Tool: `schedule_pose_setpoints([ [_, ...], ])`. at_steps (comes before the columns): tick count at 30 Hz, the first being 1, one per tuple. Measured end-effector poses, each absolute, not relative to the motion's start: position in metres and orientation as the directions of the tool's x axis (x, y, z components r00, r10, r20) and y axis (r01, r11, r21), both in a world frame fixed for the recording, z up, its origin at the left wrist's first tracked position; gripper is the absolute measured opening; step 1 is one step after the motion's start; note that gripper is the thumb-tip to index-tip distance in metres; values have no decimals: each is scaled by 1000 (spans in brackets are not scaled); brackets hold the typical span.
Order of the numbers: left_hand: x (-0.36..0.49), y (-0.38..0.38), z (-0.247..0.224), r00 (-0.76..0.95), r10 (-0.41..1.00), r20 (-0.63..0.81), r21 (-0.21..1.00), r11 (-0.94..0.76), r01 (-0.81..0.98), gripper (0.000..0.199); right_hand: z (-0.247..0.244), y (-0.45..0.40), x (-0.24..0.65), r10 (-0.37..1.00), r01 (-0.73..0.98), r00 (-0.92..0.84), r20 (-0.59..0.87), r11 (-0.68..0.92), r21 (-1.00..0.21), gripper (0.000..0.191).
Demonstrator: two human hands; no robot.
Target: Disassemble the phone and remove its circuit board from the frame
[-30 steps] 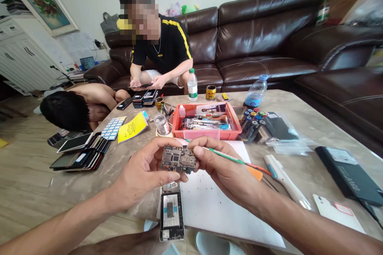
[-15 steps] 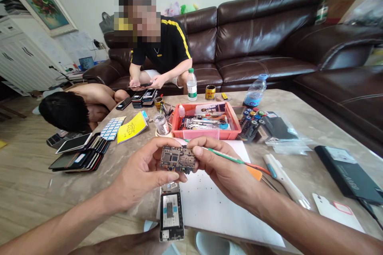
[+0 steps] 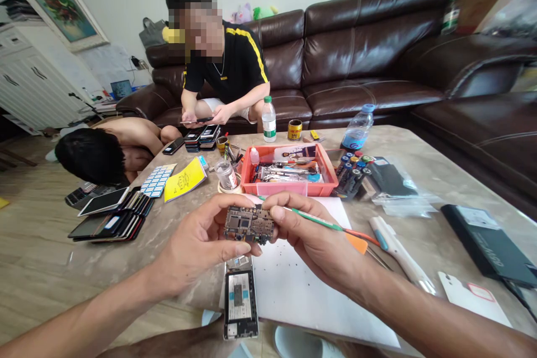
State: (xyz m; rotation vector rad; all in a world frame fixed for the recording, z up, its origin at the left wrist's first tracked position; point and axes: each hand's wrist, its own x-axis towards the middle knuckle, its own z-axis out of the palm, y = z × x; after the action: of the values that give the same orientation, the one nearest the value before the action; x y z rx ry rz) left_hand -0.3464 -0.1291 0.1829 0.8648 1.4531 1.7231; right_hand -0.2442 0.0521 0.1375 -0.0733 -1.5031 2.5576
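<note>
A phone circuit board is held up over the table between my two hands. My left hand grips its left end, thumb along the lower edge and fingers behind. On the right end, the thumb and fingers of my right hand pinch the board. A green tool passes behind my right fingers; I cannot tell whether it is held or lying there. Just below the board is an opened phone with its battery showing. A white sheet sprinkled with dark specks lies under my right hand.
Behind my hands stands a red tool tray. Phones are stacked at the left. Bottles, a power bank and a white pen-like tool stand or lie around. One person sits on the sofa; another crouches left.
My hands and the circuit board have barely moved. The head of the person on the sofa has shifted slightly.
</note>
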Motion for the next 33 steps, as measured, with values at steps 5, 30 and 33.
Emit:
schedule_pose_setpoints([
  [5, -346, -128, 185, -537, 843, 28, 991, -93, -94, 38, 138, 53, -244, 173, -132, -983, 56, -469, -873, 25],
  [30, -344, -127, 184, -610, 791, 47, 999, -40, 25, 43, 132, 48, -251, 179, -102, -984, 3, -548, -830, 30],
  [33, -345, -126, 185, -614, 786, 65, 998, -41, 52, 43, 132, 48, -252, 185, -111, -983, 10, -547, -829, 29],
])
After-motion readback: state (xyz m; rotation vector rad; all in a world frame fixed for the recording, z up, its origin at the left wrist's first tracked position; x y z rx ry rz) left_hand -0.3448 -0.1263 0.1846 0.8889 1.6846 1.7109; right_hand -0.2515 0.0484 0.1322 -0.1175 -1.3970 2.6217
